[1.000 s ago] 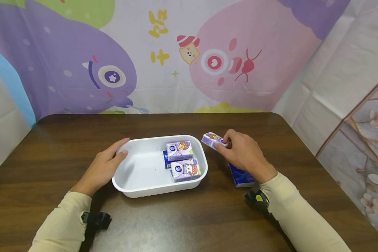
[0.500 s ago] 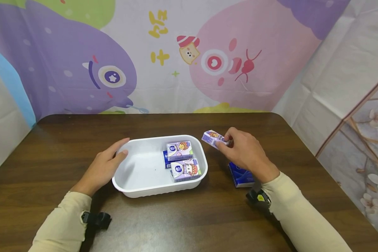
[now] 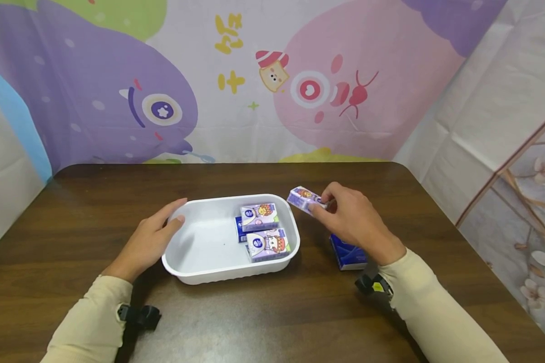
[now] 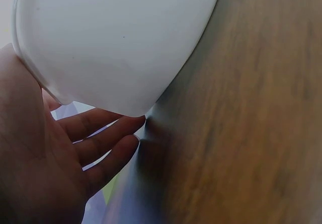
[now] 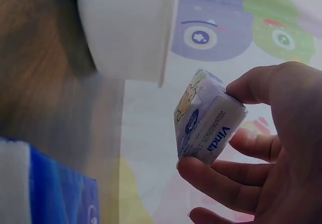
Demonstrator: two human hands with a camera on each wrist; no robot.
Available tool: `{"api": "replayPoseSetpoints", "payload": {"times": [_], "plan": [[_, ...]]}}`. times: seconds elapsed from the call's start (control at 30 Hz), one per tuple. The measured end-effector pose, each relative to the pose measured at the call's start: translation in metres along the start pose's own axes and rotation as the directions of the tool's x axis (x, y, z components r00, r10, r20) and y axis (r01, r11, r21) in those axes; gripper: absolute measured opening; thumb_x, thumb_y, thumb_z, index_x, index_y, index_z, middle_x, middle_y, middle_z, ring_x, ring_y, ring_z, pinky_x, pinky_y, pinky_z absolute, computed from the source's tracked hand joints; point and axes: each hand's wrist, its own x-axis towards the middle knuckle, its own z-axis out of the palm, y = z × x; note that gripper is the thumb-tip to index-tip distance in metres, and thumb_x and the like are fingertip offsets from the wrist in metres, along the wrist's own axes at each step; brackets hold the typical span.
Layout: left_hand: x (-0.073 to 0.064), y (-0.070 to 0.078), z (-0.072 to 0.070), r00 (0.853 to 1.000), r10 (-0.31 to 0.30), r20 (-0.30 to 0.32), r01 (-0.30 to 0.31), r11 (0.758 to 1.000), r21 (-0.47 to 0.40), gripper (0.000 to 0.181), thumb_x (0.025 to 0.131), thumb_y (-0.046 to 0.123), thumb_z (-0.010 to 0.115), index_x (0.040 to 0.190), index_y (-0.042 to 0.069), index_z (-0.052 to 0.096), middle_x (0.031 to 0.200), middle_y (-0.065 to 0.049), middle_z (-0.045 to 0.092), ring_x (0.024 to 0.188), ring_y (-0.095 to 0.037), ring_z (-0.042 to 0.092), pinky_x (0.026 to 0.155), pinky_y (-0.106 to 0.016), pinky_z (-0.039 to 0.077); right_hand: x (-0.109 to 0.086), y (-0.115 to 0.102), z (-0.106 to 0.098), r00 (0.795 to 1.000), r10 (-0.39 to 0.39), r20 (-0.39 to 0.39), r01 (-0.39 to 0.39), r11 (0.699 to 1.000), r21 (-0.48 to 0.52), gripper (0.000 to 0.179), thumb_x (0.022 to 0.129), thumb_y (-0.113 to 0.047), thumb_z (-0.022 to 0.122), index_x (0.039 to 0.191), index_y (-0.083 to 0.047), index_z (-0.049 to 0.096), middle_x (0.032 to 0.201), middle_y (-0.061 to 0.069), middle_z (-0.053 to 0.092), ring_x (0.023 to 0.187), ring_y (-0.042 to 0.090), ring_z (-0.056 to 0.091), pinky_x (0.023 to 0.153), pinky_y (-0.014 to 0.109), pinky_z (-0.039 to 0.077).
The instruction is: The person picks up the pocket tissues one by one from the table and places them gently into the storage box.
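A white plastic tray (image 3: 204, 237) lies on the table, tissue packs in its right half. My left hand (image 3: 147, 241) holds its left end, thumb over the rim and fingers along the outer wall; in the left wrist view, fingertips (image 4: 137, 123) touch the tray's wall. My right hand (image 3: 351, 217) pinches a small purple tissue pack (image 3: 303, 198) just off the tray's right rim, above the table. In the right wrist view this pack (image 5: 211, 118) reads Vinda, between thumb and fingers. Inside the tray, two purple tissue packs (image 3: 260, 217) partly cover a blue pack (image 3: 240, 230).
Under my right wrist, a blue tissue pack (image 3: 347, 254) lies on the dark wooden table (image 3: 236, 322), partly hidden by the hand. A cartoon-printed cloth (image 3: 236, 116) hangs along the table's back edge. Each forearm wears a black wrist camera (image 3: 141, 317).
My right hand has raised the purple tissue pack a little and brought it slightly left toward the tray. The left hand and the tray stay in place.
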Motion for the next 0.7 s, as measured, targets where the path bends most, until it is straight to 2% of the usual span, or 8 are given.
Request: {"api": "replayPoseSetpoints", "payload": {"times": [0.33,0.53,0.7], "plan": [[0.000,-0.001,0.000,1.000,-0.010,-0.002,0.010,1.000,0.001,0.058,0.107,0.047,0.042,0.158,0.023,0.033,0.156,-0.019,0.037,0.139,-0.041,0.038,0.106,-0.061,0.035,0.000,-0.006,0.003,0.998,-0.063,0.011,0.063,0.998,0.008,0.036,0.092,-0.046,0.069,0.102,-0.013,0.060,0.091,0.006,0.068,0.075,0.019,0.058,0.065,0.035,0.051],[0.000,-0.002,0.001,1.000,0.004,-0.011,-0.004,1.000,-0.003,0.057,0.107,0.046,0.042,0.158,0.023,0.034,0.155,-0.019,0.039,0.138,-0.040,0.041,0.105,-0.060,0.037,-0.002,-0.008,0.010,0.993,-0.114,-0.011,0.114,0.993,0.021,0.034,0.091,-0.045,0.071,0.098,-0.014,0.060,0.087,0.001,0.066,0.074,0.015,0.058,0.064,0.034,0.049],[0.000,-0.002,0.002,1.000,0.002,-0.009,-0.002,1.000,-0.004,0.058,0.107,0.048,0.042,0.158,0.024,0.034,0.156,-0.018,0.038,0.138,-0.040,0.040,0.105,-0.061,0.036,-0.003,-0.012,0.015,0.989,-0.149,-0.021,0.150,0.988,0.022,0.032,0.090,-0.043,0.072,0.097,-0.014,0.061,0.088,0.002,0.067,0.075,0.013,0.059,0.065,0.034,0.049]]}}
